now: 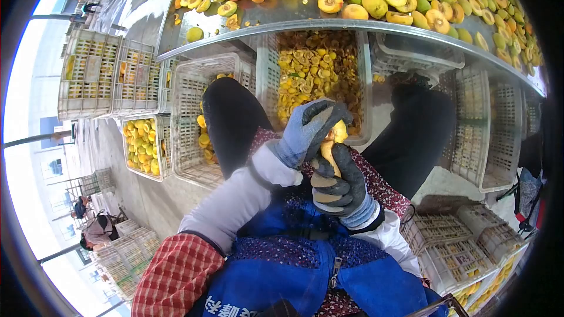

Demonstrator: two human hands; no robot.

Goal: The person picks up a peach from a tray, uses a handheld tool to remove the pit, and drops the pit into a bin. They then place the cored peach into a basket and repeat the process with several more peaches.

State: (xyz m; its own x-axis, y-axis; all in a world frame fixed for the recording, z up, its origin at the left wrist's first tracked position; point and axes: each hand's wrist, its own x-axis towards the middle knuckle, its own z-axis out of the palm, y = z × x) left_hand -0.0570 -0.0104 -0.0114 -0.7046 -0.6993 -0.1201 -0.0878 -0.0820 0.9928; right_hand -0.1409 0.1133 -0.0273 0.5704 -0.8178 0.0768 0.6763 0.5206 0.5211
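Note:
My left hand [311, 126], in a blue and grey glove, is closed around a yellowish piece of fruit [338, 132] with fingers curled over its top. Just below, my right hand [341, 185], in a dark-palmed glove, grips a tan, elongated thing [328, 155] that touches the fruit; whether this is a handle or more fruit I cannot make out. Both hands are close together above my lap. Beyond them a crate [364, 103] between my knees holds yellow fruit halves and brownish scraps [314, 73].
A metal table [264, 17] with many halved fruits crosses the top. Crates [188, 82] stand beside my left leg, with a fruit-filled crate [144, 147] farther left. More crates [487, 123] are at the right. Another person [100, 230] is at the far left.

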